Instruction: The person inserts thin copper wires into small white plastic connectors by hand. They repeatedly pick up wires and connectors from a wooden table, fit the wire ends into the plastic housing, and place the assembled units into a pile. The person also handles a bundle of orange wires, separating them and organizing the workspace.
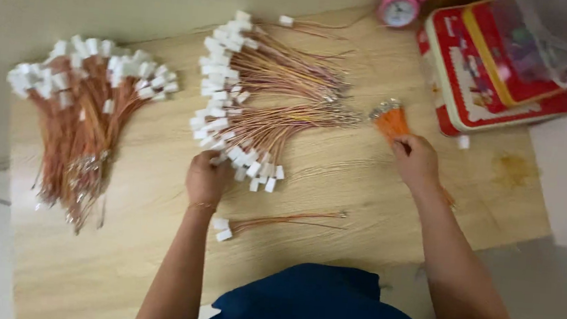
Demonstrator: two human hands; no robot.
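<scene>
My left hand [205, 179] reaches into the near edge of a fan of thin orange and red wires with white plastic connectors [248, 95] in the middle of the wooden table [133, 235]; its fingers touch the connectors. My right hand [417, 161] is shut on a small bunch of orange wires with metal tips [389, 119], held just right of the fan. Two or three loose wires with white connectors [271, 221] lie apart near the table's front edge, below my left hand.
A second, larger bundle of the same wires [86, 115] lies at the left. A red and white tin box [496, 69] with a clear plastic container on it stands at the back right. A pink alarm clock [399, 5] stands at the back edge.
</scene>
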